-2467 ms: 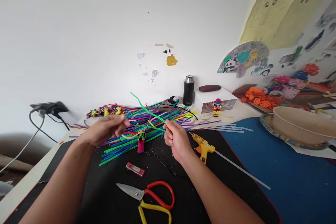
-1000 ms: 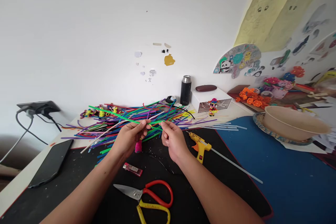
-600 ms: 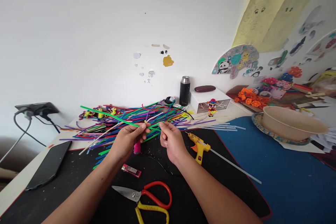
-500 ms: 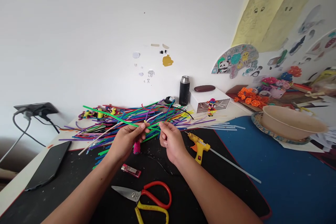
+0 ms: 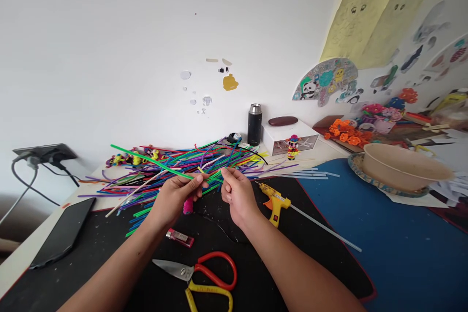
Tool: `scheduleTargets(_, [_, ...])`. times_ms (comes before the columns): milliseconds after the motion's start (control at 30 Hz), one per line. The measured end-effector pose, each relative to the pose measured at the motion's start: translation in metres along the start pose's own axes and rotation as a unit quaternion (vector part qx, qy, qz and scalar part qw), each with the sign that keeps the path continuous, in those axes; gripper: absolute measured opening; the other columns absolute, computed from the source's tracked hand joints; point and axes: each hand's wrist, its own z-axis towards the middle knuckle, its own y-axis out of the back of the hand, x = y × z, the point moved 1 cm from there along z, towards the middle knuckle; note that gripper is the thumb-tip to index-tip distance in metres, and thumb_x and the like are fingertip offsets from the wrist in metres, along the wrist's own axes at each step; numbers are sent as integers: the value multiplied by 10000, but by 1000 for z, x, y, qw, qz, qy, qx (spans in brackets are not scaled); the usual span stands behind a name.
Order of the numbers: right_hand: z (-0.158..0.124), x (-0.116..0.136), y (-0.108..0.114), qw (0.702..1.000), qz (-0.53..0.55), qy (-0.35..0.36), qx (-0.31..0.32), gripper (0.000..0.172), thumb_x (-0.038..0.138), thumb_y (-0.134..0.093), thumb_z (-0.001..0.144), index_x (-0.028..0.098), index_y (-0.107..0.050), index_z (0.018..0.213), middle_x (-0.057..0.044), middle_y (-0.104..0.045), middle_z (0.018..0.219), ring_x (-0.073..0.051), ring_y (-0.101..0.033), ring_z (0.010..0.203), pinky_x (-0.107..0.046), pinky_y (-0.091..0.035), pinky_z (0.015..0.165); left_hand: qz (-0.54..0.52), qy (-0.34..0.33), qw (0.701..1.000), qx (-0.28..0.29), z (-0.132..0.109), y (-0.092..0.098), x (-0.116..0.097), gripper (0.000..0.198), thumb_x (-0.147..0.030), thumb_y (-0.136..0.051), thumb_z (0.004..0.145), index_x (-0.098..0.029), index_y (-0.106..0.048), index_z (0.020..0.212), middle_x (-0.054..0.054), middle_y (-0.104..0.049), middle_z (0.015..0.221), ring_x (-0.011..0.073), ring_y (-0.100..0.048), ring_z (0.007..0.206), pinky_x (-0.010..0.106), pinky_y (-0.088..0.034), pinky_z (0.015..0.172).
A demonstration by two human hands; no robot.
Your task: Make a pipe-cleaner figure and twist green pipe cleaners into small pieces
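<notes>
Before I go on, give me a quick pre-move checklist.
1. Green stem gripped by the left hand: ok, pinched between thumb and fingers.
2. What the right hand pinches: cannot tell; its fingers are closed and hide it.
3. Pink piece fully in view: not ok, partly hidden behind the left hand.
4. Scissors clear of both hands: ok, lying on the black mat.
5. Lighter unlit: ok, no flame visible.
6. Glue gun cool: cannot tell.
</notes>
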Motion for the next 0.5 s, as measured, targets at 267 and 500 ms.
scheduleTargets(267, [-1, -1, -1, 999, -34, 13, 8, 432, 494, -906, 679, 198, -622, 814, 130, -398, 481, -45, -270, 399, -231, -139, 422, -84, 6, 996, -9, -2, -6, -7, 534, -603, -964, 632, -143, -842, 876, 65, -719, 728, 131, -545, 575, 232, -427, 478])
scheduleTargets(500, [-3, -6, -4, 990, -122, 49, 57, 382, 518, -847, 747, 193, -660, 822, 113, -392, 506, -63, -275, 424, -244, -156, 420, -64, -32, 997, -32, 6, 5, -15, 533, -629, -922, 692, -140, -834, 885, 33, -671, 684, 122, -522, 570, 240, -417, 526])
